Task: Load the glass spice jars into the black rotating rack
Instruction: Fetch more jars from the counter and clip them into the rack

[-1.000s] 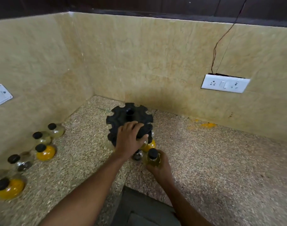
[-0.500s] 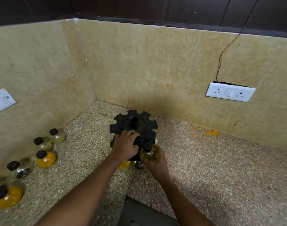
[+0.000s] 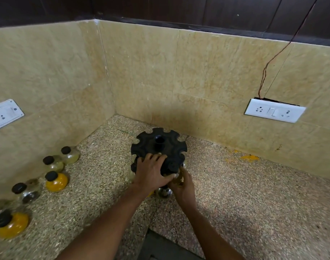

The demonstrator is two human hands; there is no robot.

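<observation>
The black rotating rack (image 3: 158,141) stands on the speckled counter near the corner. My left hand (image 3: 151,171) rests on the front of its notched top disc, with the thumb curled round the rim. My right hand (image 3: 184,184) grips a glass spice jar (image 3: 177,180) of pale yellow contents, whose black cap (image 3: 173,165) sits in a front notch of the disc. A jar with dark contents (image 3: 163,192) hangs in the lower tier below my hands. Several loose jars lie along the left wall, among them a yellow jar (image 3: 56,181) and a clear jar (image 3: 69,154).
Tiled walls close the counter at the left and back. A white socket plate (image 3: 273,112) with a loose wire is on the back wall, and another socket plate (image 3: 4,114) is on the left wall. Yellow powder stains (image 3: 249,158) mark the counter by the back wall.
My right hand has lifted the pale yellow jar from beside the rack's base up into a front notch of the top disc. My left hand stayed on the rack.
</observation>
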